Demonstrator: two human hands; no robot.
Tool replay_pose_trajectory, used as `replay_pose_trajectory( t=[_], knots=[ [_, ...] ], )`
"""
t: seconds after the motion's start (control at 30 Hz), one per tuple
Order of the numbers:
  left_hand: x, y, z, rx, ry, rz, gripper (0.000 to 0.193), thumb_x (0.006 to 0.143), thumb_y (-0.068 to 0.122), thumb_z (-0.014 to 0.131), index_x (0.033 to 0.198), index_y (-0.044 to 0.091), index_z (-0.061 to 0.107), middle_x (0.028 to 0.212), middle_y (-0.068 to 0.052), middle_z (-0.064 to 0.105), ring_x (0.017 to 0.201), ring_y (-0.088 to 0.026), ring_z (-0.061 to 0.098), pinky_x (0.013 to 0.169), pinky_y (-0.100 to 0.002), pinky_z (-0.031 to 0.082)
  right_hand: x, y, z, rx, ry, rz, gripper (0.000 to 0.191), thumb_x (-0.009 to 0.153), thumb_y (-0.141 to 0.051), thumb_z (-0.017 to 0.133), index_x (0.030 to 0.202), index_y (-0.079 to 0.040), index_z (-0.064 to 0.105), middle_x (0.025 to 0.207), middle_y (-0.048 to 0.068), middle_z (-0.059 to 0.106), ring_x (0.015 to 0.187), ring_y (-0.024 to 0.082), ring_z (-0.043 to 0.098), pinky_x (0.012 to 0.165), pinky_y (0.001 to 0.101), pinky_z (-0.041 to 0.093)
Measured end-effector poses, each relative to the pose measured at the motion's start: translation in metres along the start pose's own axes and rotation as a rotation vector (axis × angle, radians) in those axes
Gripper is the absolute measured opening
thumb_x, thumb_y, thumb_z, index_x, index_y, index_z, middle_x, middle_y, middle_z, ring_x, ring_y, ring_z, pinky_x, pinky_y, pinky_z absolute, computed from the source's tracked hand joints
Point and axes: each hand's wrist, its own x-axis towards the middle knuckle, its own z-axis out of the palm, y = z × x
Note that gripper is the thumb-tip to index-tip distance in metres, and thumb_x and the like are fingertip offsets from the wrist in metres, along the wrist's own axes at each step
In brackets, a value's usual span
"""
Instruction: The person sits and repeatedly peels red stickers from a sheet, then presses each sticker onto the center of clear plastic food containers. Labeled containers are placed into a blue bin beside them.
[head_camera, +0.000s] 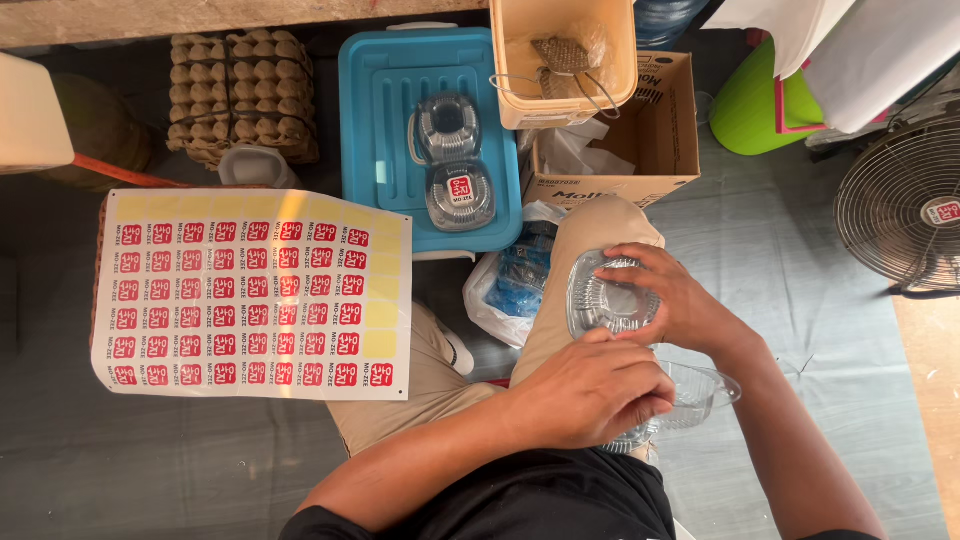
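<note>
Sitting with one knee raised, the person holds a clear plastic container (610, 300) on the thigh, the right hand (672, 305) curled over its far edge with the grip pinching the rim, the left hand (590, 390) closed over its near side, fingers pressed together on the plastic. A second clear tray (700, 392) sits just beside the left hand. To the left lies a sheet of red stickers (250, 295), and ahead a blue tub lid (375, 110) carries two closed clear containers (455, 160), near a cardboard box (655, 130) and egg cartons (240, 95).
</note>
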Motion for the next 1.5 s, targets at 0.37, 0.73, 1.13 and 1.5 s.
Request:
replay_pose_trajectory(
  t=[0.37, 0.73, 1.13, 1.5],
  knots=[
    [0.014, 0.003, -0.001, 0.25, -0.114, -0.093, 0.032, 0.095, 0.045, 0.064, 0.091, 0.013, 0.069, 0.073, -0.005, 0.067, 0.072, -0.024, 0.067, 0.082, -0.042, 0.044, 0.001, -0.035, -0.009, -0.139, -0.048, 0.013, 0.086, 0.053, -0.022, 0.091, 0.134, -0.024, 0.062, 0.153, 0.007, 0.044, 0.144, 0.032, 0.038, 0.117, 0.0469, 0.033],
    [0.009, 0.045, -0.015, -0.062, -0.103, -0.068, 0.037, 0.097, 0.046, 0.065, 0.077, 0.016, 0.066, 0.055, -0.002, 0.058, 0.054, -0.025, 0.06, 0.063, -0.038, 0.048, 0.001, -0.033, -0.001, -0.189, -0.008, -0.059, 0.093, 0.049, -0.031, 0.096, 0.134, -0.023, 0.059, 0.151, 0.008, 0.043, 0.143, 0.035, 0.037, 0.117, 0.0494, 0.031],
    [-0.074, -0.033, -0.169, 0.163, 0.549, -0.465, 0.015, 0.099, 0.012, 0.06, 0.105, 0.009, 0.074, 0.099, -0.004, 0.073, 0.089, -0.013, 0.07, 0.078, -0.029, 0.054, -0.016, -0.034, 0.0, -0.186, 0.049, -0.027, 0.094, 0.053, -0.037, 0.095, 0.138, -0.024, 0.056, 0.152, 0.01, 0.043, 0.143, 0.036, 0.038, 0.115, 0.0492, 0.036],
    [-0.079, -0.224, -0.153, -0.904, 1.506, -0.51, 0.019, 0.099, 0.01, 0.059, 0.118, 0.014, 0.06, 0.109, -0.005, 0.067, 0.099, -0.021, 0.072, 0.082, -0.032, 0.053, -0.003, -0.024, 0.011, -0.191, 0.161, -0.083, 0.091, 0.055, -0.039, 0.092, 0.135, -0.016, 0.056, 0.146, 0.01, 0.048, 0.14, 0.035, 0.042, 0.115, 0.0506, 0.036]
  ],
)
